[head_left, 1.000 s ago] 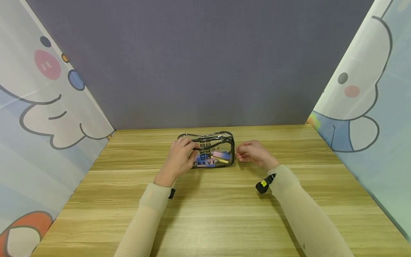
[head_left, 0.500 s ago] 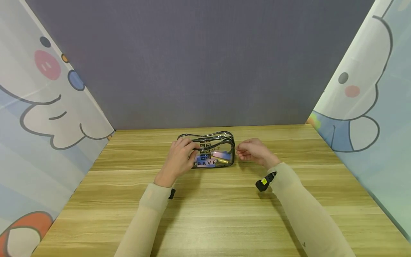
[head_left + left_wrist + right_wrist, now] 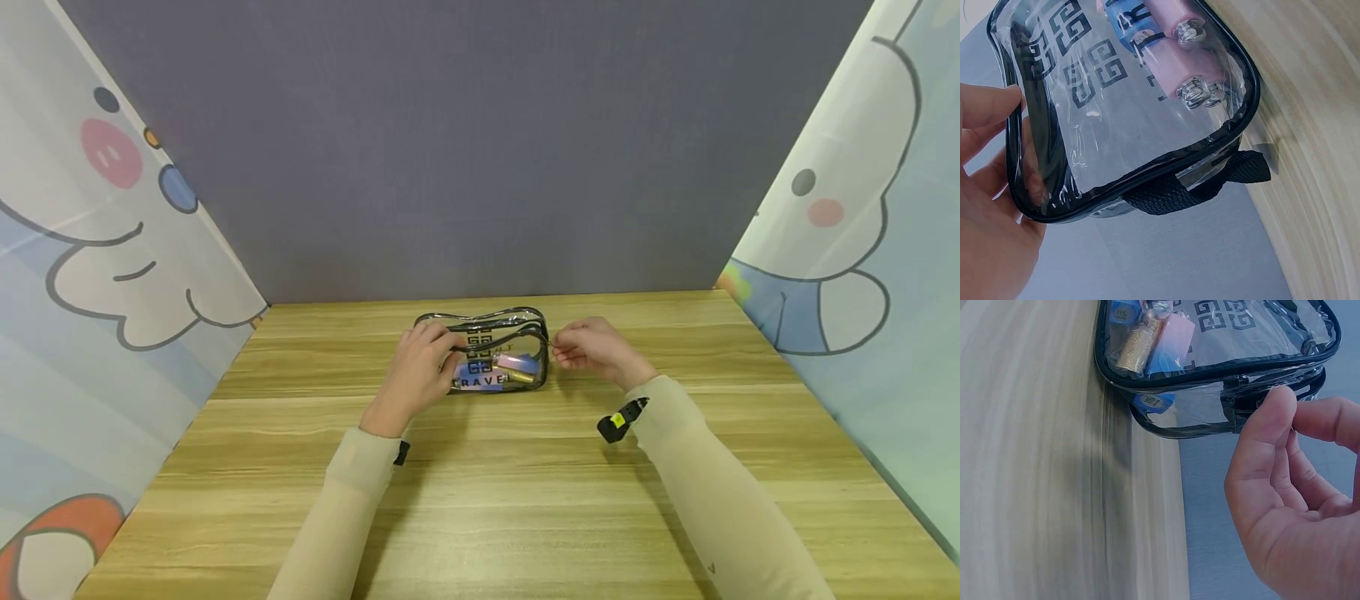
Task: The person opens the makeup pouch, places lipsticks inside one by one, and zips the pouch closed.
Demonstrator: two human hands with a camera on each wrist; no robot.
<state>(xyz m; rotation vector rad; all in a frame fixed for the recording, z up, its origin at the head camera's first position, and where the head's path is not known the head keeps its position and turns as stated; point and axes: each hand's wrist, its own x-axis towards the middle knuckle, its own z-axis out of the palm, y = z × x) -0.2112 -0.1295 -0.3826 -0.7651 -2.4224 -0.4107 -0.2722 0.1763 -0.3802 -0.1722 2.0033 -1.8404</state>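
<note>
A clear pouch [image 3: 517,343] with black piping and printed lettering stands on the table. Inside it lie several small pink-and-blue tubes [image 3: 1166,65] and a gold tube [image 3: 1138,347]. My left hand [image 3: 420,367] grips the pouch's upper left edge, thumb on the front and other fingers behind, as the left wrist view shows. At the pouch's right end, my right hand [image 3: 596,354] pinches a tiny piece at the end of the zipper, apparently the zipper pull, mostly hidden by thumb and forefinger. A black fabric loop [image 3: 1166,195] is on the pouch's left end.
The wood-grain table [image 3: 510,500] reaches back to a grey upright panel [image 3: 480,150]. Cartoon-printed curtains flank it, one on the left [image 3: 52,275] and one on the right [image 3: 847,250].
My right hand has risen slightly and moved a little away from me at the pouch's right end, still pinching. The left hand and the pouch look nearly unmoved.
</note>
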